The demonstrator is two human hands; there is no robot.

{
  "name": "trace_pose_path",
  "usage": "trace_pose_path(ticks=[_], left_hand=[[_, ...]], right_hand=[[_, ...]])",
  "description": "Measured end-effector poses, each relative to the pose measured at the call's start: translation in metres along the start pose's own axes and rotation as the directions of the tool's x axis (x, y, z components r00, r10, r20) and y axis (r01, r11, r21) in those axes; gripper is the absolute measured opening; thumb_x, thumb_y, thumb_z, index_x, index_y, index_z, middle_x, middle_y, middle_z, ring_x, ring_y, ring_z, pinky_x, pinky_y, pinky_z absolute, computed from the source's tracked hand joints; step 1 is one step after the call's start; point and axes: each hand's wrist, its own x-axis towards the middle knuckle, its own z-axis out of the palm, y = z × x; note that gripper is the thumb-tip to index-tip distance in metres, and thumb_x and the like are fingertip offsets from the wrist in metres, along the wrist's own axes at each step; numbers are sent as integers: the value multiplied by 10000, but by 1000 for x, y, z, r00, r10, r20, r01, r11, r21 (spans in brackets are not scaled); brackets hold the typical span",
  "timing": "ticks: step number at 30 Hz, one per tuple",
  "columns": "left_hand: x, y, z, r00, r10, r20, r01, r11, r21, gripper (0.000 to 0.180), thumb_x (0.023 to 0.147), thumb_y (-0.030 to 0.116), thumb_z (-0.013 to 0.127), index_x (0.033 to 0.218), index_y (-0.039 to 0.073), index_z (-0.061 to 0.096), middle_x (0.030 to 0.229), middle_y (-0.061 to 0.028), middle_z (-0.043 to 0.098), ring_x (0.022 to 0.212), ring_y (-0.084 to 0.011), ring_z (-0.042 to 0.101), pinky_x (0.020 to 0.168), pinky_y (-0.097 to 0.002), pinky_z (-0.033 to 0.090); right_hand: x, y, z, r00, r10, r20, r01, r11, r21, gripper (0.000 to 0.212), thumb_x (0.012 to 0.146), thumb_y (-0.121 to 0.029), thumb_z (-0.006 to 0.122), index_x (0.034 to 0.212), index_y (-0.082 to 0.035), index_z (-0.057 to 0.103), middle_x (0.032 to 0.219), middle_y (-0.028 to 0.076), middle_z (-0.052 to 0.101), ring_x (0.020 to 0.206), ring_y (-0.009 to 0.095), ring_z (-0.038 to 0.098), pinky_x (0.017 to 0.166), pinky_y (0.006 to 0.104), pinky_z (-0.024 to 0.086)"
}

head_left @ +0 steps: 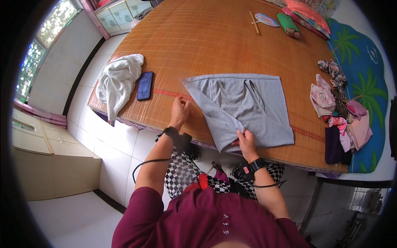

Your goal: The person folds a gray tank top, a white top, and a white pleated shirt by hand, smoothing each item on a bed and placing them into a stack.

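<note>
Nearest, a maroon shirt fills six o'clock; toward twelve, a woven mat supports grey cloth at three. The right hand, at four, pinches the cloth, seemingly steadying its edge; the left hand, at ten, curls loosely, apparently empty.

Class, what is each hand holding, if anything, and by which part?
The right hand grips the grey cloth by its folded-over flap, near the lower edge. Nothing shows in the left hand.

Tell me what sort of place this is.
Probably a bedroom: a broad woven mat like a bed covering, what look like pillows near its far right corner, and clothes heaped by its right edge.
</note>
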Motion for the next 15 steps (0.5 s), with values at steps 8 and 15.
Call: trace_pose_path(ticks=[8,15], left_hand=[[53,28,44,990,129,64,-140,966,218,589,842,340,684,1296,8,508,1278,-253,541,1188,-385,515,974,-435,438],[23,41,78,925,271,266,-375,768,519,559,879,400,588,1386,194,477,1506,-178,342,1392,-405,284,1140,-524,220]], right_hand=[[-3,6,2,989,-127,-76,108,970,-218,244,970,-173,531,1060,50,575,750,69,631,492,141,614,446,274,504],[-9,-1,-4,987,-138,-79,122,975,-185,208,966,-157,550,1029,40,573,691,60,614,472,133,597,425,281,484]])
